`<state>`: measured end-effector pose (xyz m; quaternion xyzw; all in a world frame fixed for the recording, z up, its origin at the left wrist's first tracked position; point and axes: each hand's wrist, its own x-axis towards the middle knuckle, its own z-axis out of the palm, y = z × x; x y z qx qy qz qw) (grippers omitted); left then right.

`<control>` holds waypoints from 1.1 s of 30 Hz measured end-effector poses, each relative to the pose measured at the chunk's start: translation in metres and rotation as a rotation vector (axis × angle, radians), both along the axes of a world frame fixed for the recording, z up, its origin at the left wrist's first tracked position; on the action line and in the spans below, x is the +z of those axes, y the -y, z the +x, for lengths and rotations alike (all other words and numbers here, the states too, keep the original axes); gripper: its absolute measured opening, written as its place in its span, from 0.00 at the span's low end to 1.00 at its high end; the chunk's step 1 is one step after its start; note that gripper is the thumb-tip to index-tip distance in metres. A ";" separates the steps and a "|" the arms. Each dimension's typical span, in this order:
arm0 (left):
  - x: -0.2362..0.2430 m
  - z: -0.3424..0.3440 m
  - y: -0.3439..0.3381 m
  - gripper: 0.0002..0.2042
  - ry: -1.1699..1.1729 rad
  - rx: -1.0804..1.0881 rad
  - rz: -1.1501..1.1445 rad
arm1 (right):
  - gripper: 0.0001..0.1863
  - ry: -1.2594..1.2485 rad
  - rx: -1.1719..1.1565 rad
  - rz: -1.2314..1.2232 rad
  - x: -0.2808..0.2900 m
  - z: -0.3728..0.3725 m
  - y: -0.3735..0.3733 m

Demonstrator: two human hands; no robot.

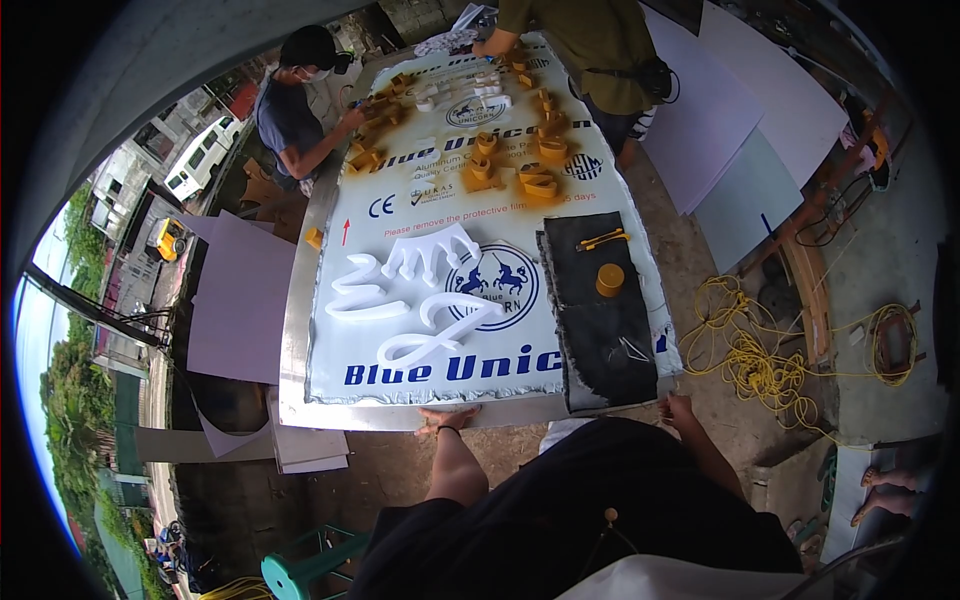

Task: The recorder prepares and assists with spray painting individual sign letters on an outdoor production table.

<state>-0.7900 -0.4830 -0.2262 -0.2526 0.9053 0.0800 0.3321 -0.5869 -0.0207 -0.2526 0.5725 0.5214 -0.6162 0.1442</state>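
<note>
The left hand (447, 421) is at the near edge of the table (293, 355), below the panel (338, 348). Its fingers lie at the edge; whether they are spread or pressed together cannot be told. The right hand (677, 411) is at the near right corner, just beside the mat (604, 335); its fingers appear curled, but whether they pinch anything cannot be told.

The panel lies flat on the table. Three white pieces rest on its near half: a zigzag piece (362, 296) at left, a pronged piece (432, 252) behind it, and a looped piece (425, 345) nearest the left hand. The black mat lies along the right side and carries a mustard cup (610, 280), a yellow tool (603, 239) behind it, and a thin metal item (633, 349) in front.

Mustard pieces (540, 182) stand on the far half, amid brown overspray. One co-worker (290, 112) is at the far left; another (605, 50) is at the far right.
</note>
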 end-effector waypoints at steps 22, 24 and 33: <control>0.011 0.005 0.002 0.64 -0.250 0.821 0.356 | 0.15 -0.050 0.045 0.005 0.008 0.000 0.004; 0.005 -0.002 0.004 0.64 -0.187 0.883 0.348 | 0.14 -0.047 0.081 0.037 0.004 0.001 0.001; -0.007 0.003 0.007 0.64 -0.206 0.776 0.330 | 0.15 -0.058 0.146 0.120 -0.020 0.002 -0.011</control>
